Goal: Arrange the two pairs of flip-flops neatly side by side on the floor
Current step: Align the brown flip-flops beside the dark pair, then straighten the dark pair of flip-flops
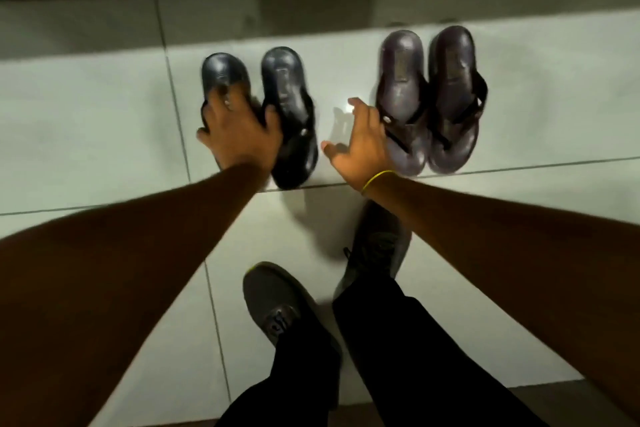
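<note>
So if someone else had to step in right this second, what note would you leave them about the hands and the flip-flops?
Left hand: down on the dark pair, fingers over the left flip-flop and touching its partner; whether it grips is unclear.
Right hand: open, fingers spread, beside the purplish pair, holding nothing.
Done: the purplish pair lies parallel and close together on the tiled floor. Both pairs point the same way.
Left: the dark pair looks slightly splayed and sits a bit nearer the person than the other pair; straighten it and line it up.
</note>
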